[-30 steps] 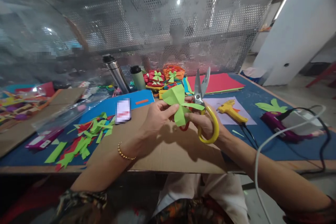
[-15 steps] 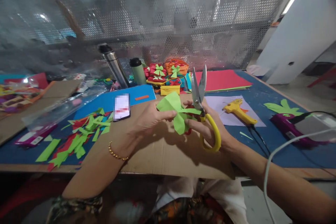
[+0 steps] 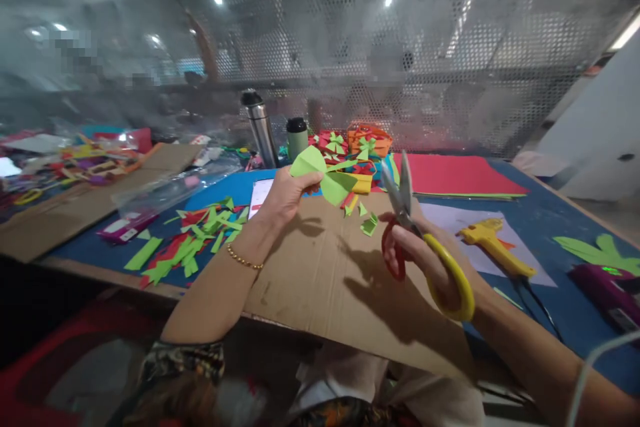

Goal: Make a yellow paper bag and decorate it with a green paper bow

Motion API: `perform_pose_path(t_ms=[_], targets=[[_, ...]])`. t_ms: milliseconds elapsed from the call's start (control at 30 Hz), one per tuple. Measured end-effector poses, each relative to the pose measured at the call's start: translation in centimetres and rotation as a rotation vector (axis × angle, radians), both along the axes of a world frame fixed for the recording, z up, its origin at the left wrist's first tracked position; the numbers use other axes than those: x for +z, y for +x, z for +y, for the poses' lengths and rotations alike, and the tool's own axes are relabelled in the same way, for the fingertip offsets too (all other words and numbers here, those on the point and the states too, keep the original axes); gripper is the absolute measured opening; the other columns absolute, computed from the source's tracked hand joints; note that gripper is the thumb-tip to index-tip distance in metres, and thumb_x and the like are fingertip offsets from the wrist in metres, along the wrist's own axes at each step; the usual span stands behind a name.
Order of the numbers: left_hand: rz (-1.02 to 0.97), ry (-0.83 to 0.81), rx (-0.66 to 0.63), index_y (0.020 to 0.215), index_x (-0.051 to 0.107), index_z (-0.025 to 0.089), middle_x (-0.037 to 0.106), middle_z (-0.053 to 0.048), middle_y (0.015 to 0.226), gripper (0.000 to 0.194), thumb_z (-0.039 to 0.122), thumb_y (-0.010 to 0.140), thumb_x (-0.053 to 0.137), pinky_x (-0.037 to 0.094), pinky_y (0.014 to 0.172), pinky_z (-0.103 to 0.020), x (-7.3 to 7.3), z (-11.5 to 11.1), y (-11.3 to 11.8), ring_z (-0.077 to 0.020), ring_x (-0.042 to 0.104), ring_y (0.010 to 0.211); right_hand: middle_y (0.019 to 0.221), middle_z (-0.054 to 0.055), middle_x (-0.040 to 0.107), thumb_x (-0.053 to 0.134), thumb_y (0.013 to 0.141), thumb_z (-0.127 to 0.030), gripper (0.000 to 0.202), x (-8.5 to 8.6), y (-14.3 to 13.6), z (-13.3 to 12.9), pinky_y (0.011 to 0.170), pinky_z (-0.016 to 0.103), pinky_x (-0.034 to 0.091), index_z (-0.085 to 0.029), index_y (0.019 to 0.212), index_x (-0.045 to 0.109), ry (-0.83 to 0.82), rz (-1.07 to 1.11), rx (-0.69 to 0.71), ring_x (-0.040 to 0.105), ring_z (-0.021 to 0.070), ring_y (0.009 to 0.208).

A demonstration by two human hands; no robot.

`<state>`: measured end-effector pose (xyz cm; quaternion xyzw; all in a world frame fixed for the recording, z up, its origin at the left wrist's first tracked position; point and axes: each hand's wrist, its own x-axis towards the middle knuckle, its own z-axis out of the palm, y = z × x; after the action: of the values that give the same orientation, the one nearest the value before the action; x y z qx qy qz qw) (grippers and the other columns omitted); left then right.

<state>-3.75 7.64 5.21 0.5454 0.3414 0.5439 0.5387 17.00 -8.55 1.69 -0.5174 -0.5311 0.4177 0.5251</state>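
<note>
My left hand [image 3: 290, 195] pinches a green paper cutout [image 3: 336, 183] with rounded lobes, held up above a brown cardboard sheet [image 3: 310, 273]. To its right, my right hand [image 3: 425, 253] grips a pair of scissors [image 3: 404, 203] with one yellow and one red handle. The scissor blades point up and stand slightly apart, with no paper between them. Small green paper scraps [image 3: 369, 223] lie on the cardboard between my hands.
Green and red paper strips [image 3: 193, 240] lie left of the cardboard, partly beside a phone [image 3: 259, 193]. A yellow glue gun [image 3: 493, 243] rests on pale purple paper at the right. Behind stand a steel flask [image 3: 261, 130], a green bottle [image 3: 297, 140] and small colourful paper bags [image 3: 370, 140].
The hands have moved apart; the scissors have come away from the green paper cutout towards the right. Green scraps now show on the cardboard. The view has turned left.
</note>
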Motion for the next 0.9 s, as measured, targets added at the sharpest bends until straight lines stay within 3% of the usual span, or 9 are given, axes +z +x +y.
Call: perform_pose_path(t_ms=[133, 233, 367, 500, 633, 700, 767, 900], targets=[[-0.076, -0.096, 0.002, 0.072, 0.067, 0.016, 0.067, -0.001, 0.063, 0.024, 0.021, 0.054, 0.082, 0.044, 0.057, -0.028, 0.5, 1.1, -1.1, -0.0130, 0.057, 0.058, 0.063, -0.001, 0.063, 0.063, 0.083, -0.082, 0.065, 0.8, 0.2, -0.6, 0.044, 0.030, 0.047, -0.021, 0.107, 0.068, -0.125, -0.150, 0.169, 0.057, 0.0165, 0.045], [-0.113, -0.118, -0.031, 0.076, 0.069, 0.016, 0.068, -0.002, 0.065, 0.024, 0.021, 0.057, 0.083, 0.045, 0.057, -0.029, 0.9, 0.9, -1.5, -0.0142, 0.058, 0.059, 0.062, 0.000, 0.063, 0.061, 0.086, -0.082, 0.063, 1.1, 0.4, -0.3, 0.042, 0.028, 0.044, -0.021, 0.101, 0.070, -0.060, -0.259, 0.231, 0.055, 0.0148, 0.046], [-0.129, -0.070, -0.078, 0.078, 0.070, 0.016, 0.067, -0.001, 0.068, 0.028, 0.022, 0.055, 0.085, 0.043, 0.058, -0.028, 1.2, 0.2, -1.6, -0.0133, 0.057, 0.060, 0.058, -0.001, 0.059, 0.066, 0.086, -0.075, 0.056, 0.8, 0.4, 0.7, 0.040, 0.026, 0.038, -0.021, 0.096, 0.074, 0.046, -0.329, 0.234, 0.051, 0.0135, 0.046], [-0.090, 0.012, -0.045, 0.072, 0.068, 0.017, 0.065, -0.001, 0.064, 0.027, 0.024, 0.054, 0.086, 0.041, 0.057, -0.027, 1.2, -0.3, -1.1, -0.0128, 0.055, 0.061, 0.056, -0.004, 0.055, 0.075, 0.081, -0.073, 0.058, 1.0, 0.6, 0.9, 0.041, 0.027, 0.039, -0.019, 0.104, 0.073, -0.018, -0.333, 0.209, 0.051, 0.0134, 0.044], [-0.008, 0.043, -0.024, 0.064, 0.066, 0.017, 0.063, -0.001, 0.059, 0.023, 0.029, 0.057, 0.084, 0.039, 0.056, -0.027, 0.2, -1.2, -0.1, -0.0121, 0.052, 0.057, 0.059, -0.003, 0.059, 0.068, 0.087, -0.073, 0.056, 1.0, 1.0, 0.9, 0.045, 0.030, 0.044, -0.019, 0.102, 0.068, -0.049, -0.109, 0.097, 0.055, 0.0151, 0.044], [0.115, 0.048, -0.115, 0.064, 0.067, 0.017, 0.064, -0.002, 0.061, 0.021, 0.029, 0.061, 0.084, 0.040, 0.056, -0.027, -0.6, -2.1, 0.6, -0.0128, 0.053, 0.058, 0.062, -0.003, 0.061, 0.074, 0.084, -0.069, 0.054, 0.7, 1.4, 1.4, 0.045, 0.031, 0.047, -0.020, 0.106, 0.065, 0.004, 0.112, 0.003, 0.058, 0.0163, 0.047], [0.227, 0.036, -0.261, 0.071, 0.072, 0.017, 0.069, -0.004, 0.068, 0.017, 0.028, 0.066, 0.084, 0.045, 0.059, -0.028, -1.4, -3.2, 1.1, -0.0147, 0.058, 0.062, 0.066, -0.004, 0.062, 0.087, 0.070, -0.063, 0.060, 0.4, 2.0, 2.1, 0.046, 0.030, 0.049, -0.022, 0.107, 0.064, 0.043, 0.284, -0.128, 0.059, 0.0155, 0.050], [0.280, -0.039, -0.532, 0.086, 0.079, 0.017, 0.077, -0.010, 0.087, 0.022, 0.029, 0.069, 0.086, 0.055, 0.070, -0.034, -2.0, -4.8, 1.5, -0.0225, 0.070, 0.080, 0.068, -0.006, 0.061, 0.092, 0.064, -0.052, 0.058, 0.5, 3.3, 2.9, 0.050, 0.029, 0.053, -0.023, 0.106, 0.065, 0.043, 0.305, -0.171, 0.061, 0.0146, 0.053]])
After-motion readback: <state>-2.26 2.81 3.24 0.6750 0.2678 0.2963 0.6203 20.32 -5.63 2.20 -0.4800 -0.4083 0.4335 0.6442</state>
